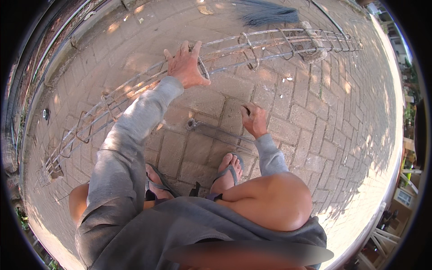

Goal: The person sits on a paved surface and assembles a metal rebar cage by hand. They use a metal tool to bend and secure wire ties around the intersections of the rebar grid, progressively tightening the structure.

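Observation:
A long rebar cage [229, 65] of thin rods with wire stirrups [250, 51] lies in a curve across the paving. My left hand [186, 65] is over its middle, fingers and thumb spread wide around a stirrup; whether the palm presses on the rods is hidden. My right hand [255, 120], nearer to me and apart from the cage, has its fingers curled closed. What they hold, if anything, cannot be made out. Between my feet and the cage lies a dark metal bar tool [216, 132] with a rounded end, just left of my right hand.
A bundle of dark thin wires [270, 12] lies beyond the cage. A rough block [312, 42] sits at the cage's right part. Long rods [28, 85] run along the left edge. My sandalled feet [228, 170] rest on the brick paving [292, 119].

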Tool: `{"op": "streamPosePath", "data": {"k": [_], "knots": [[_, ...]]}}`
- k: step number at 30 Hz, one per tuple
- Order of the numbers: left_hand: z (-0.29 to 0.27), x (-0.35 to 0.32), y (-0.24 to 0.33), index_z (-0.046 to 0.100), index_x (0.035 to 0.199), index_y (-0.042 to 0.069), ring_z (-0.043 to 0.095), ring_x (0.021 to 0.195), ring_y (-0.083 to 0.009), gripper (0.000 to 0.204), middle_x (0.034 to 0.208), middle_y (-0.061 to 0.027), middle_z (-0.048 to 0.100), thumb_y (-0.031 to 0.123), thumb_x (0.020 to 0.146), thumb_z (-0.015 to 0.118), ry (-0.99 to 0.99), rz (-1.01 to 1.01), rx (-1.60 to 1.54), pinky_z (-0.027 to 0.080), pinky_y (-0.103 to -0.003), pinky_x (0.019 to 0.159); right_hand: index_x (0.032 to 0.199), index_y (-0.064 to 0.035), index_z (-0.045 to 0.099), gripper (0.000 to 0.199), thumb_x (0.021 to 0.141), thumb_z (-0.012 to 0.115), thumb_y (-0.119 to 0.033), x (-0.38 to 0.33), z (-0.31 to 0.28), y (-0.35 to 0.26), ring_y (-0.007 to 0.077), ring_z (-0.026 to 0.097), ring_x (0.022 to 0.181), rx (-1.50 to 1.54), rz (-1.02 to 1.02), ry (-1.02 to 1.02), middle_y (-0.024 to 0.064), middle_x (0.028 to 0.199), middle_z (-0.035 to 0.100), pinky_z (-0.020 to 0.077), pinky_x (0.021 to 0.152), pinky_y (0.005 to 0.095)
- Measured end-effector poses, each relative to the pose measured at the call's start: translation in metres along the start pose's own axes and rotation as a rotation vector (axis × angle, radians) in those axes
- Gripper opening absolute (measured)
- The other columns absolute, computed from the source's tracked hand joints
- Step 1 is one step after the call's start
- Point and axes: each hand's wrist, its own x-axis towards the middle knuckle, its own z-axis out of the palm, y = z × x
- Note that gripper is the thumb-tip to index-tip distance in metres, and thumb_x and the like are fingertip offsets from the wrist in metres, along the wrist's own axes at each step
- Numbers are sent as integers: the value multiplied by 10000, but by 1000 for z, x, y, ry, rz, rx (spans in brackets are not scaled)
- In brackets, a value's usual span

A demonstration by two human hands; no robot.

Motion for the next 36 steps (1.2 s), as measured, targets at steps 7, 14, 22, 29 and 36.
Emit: {"op": "streamPosePath", "data": {"k": [7, 14, 22, 29, 36], "knots": [[-5, 1, 4, 195, 1668, 183, 205, 1574, -420, 1387, 1679, -266, 214, 559, 561, 941, -38, 8, -30, 67, -755, 1218, 922, -23, 742, 128, 903, 682, -134, -3, 14, -8, 435, 699, 843, 6, -19, -97, 226, 897, 717, 553, 733, 491], [-52, -12, -57, 138, 1679, 166, 340, 1511, -418, 1386, 1641, -277, 298, 449, 596, 955, -96, 199, -258, 316, -592, 1219, 922, 3, 746, 108, 896, 717, -98, -9, 18, -14, 418, 697, 796, 68, -130, -132, 219, 881, 709, 539, 693, 456], [-144, -166, -272, 104, 1680, 188, 361, 1503, -394, 1439, 1647, -270, 276, 342, 555, 989, -499, 33, 69, 316, -572, 1243, 942, -8, 730, 94, 923, 682, -86, -47, 30, -42, 451, 683, 810, 42, -104, -364, 220, 901, 713, 529, 695, 488], [-22, -208, -259, 99, 1678, 224, 337, 1497, -461, 1492, 1637, -231, 302, 433, 496, 985, 46, -143, 4, 189, -705, 1242, 960, -39, 708, 88, 927, 691, -119, -67, 62, -57, 428, 679, 859, 52, -312, -521, 194, 909, 699, 537, 726, 486], [-24, -169, -285, 238, 1649, 143, 447, 1423, -448, 1433, 1560, -246, 418, 596, 478, 929, 39, 37, -257, 286, -661, 1208, 955, -65, 717, 112, 934, 690, -172, -80, 56, -69, 413, 689, 836, -54, -304, -537, 162, 914, 701, 550, 721, 482]]}}
